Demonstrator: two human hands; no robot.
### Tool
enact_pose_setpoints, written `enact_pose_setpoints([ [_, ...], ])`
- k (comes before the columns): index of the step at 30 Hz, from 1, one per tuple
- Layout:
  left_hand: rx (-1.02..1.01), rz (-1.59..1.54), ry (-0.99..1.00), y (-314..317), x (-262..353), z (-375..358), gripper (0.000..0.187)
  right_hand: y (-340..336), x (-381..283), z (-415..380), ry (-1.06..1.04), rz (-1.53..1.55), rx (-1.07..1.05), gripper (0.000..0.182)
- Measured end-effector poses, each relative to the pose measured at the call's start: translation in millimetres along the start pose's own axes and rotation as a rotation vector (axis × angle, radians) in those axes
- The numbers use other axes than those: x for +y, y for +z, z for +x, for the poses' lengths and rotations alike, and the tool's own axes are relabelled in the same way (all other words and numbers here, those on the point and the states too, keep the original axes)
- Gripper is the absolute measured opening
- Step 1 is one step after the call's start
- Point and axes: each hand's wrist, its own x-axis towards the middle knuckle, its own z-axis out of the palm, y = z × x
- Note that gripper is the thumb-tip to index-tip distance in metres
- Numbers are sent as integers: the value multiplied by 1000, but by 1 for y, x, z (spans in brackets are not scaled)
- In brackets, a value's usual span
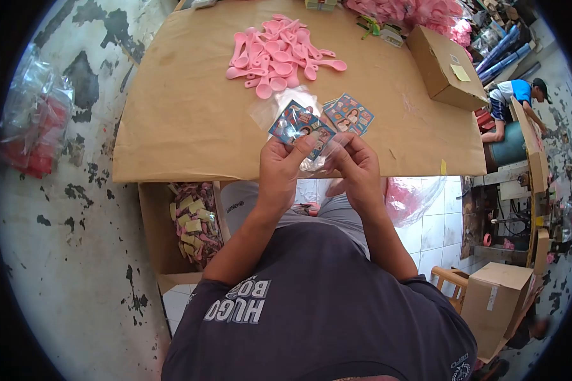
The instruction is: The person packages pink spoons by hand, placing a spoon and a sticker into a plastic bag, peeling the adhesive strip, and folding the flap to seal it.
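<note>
Near the table's front edge, my left hand [285,166] pinches a blue printed card [293,122] with its thumb on top. Close beside it, my right hand [356,166] has its fingers closed on a clear plastic bag [318,164] at the card's lower right. Whether the card lies inside the bag I cannot tell. More clear bags [306,96] lie just behind the card. Several printed cards [349,114] rest on the table right of them. A pile of pink spoons [279,54] is farther back.
The brown-covered table [184,114] bears a cardboard box [448,70] at right. An open box [197,222] of wrapped pink items stands below left. Bags [38,120] hang on the left wall. Another person [518,95] works at far right, beside clutter and a closed box [496,305].
</note>
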Motion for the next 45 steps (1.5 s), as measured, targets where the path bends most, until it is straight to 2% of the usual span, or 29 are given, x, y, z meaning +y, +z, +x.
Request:
enact_pose_setpoints([
  [9,-43,61,-28,7,1,4,43,-6,3,11,-49,-93,-53,16],
  [11,-33,80,-49,10,-1,3,43,2,1,12,-194,-162,113,21],
  [15,-6,158,-10,17,-5,6,47,-6,4,15,-95,-3,51,25],
  [17,7,128,40,16,-10,9,35,-8,4,11,-60,39,-12,24],
  [18,-27,141,32,19,-7,11,47,-10,3,12,-58,44,-9,24],
  [22,30,27,135,39,6,21,58,-14,-1,13,-11,77,-21,19],
  [24,-55,-96,131,38,13,29,66,-14,0,11,16,63,-27,17],
  [27,-88,-235,113,40,12,33,63,-8,-2,10,67,86,-10,17],
  [29,-107,-238,105,38,7,35,62,-1,-5,9,73,194,-6,20],
  [33,-167,-242,81,36,4,34,57,-5,2,12,69,146,-3,21],
  [36,-105,-228,61,39,-4,31,53,-7,8,15,47,115,17,23],
  [38,-99,-226,69,44,0,29,52,0,9,17,-106,23,110,27],
  [39,-90,-225,76,45,1,29,52,2,7,16,-106,20,109,27],
  [41,-58,-209,53,39,2,32,49,8,0,12,-293,-342,228,32],
  [42,-27,-190,28,34,3,34,46,6,-2,13,-291,-348,223,32],
  [44,26,-257,-27,13,3,39,43,-1,-7,15,-669,-774,58,34],
  [45,71,-319,-84,7,6,42,40,-5,-9,17,-669,-779,51,34],
])
